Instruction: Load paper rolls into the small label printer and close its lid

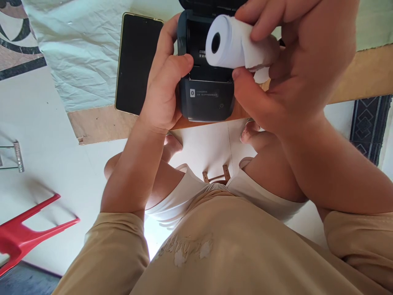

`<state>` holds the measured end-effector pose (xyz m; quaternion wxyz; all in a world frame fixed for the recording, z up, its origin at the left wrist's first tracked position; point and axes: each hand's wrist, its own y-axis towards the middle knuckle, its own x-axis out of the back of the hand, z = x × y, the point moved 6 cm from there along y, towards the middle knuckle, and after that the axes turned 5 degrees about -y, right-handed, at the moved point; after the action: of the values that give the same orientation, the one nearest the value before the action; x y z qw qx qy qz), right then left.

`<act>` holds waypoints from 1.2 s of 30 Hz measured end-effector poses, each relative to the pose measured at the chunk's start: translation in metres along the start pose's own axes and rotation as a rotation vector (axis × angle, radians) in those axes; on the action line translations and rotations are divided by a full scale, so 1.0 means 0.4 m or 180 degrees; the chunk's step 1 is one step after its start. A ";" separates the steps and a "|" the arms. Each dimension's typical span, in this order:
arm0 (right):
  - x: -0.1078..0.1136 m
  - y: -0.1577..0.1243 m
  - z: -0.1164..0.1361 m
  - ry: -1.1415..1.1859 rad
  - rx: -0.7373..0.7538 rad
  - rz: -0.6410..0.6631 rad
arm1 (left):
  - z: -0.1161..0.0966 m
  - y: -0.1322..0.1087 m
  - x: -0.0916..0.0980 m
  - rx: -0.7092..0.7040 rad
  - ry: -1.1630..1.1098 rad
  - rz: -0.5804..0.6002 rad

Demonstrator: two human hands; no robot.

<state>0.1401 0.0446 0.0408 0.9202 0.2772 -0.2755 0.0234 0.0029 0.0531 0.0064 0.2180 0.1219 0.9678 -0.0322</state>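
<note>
Head view, looking down past beige shirt and white shorts.

Left hand (164,88): closed around the left side of a small dark thermal printer (206,88), thumb lying over its upper left edge. The printer sits at the near edge of the wooden table (98,125). Its lid (211,5) is open and tipped away, so the paper bay is exposed.

Right hand (294,61): pinching a white paper roll (229,43) between thumb below and fingers on top. The roll is held just above the open bay, core hole facing left, with a loose tail of paper hanging under the fingers. Whether the roll touches the printer cannot be told.

Nearby: black smartphone (137,63), screen dark, lying just left of the printer on a wrinkled pale sheet (82,53) that covers the tabletop. A red plastic stool (27,229) stands on the floor, lower left.
</note>
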 end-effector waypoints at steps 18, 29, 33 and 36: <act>0.024 0.007 0.067 -0.0624 0.0407 0.0068 | -0.007 -0.001 0.023 -0.0238 0.0708 -0.0011; 0.030 0.002 0.066 -0.0543 0.0254 0.0075 | 0.004 0.000 0.024 0.0031 0.0314 -0.0040; 0.028 0.000 0.077 -0.0717 0.0563 0.0056 | 0.008 0.001 0.023 0.0054 0.0228 -0.0051; 0.014 -0.004 0.081 -0.0971 0.0701 0.0210 | 0.003 0.000 0.020 -0.0053 0.0187 -0.0171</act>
<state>0.1293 0.0259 0.0655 0.8306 0.3673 -0.4165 0.0413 -0.0035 0.0547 0.0017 0.1895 0.0950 0.9769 -0.0264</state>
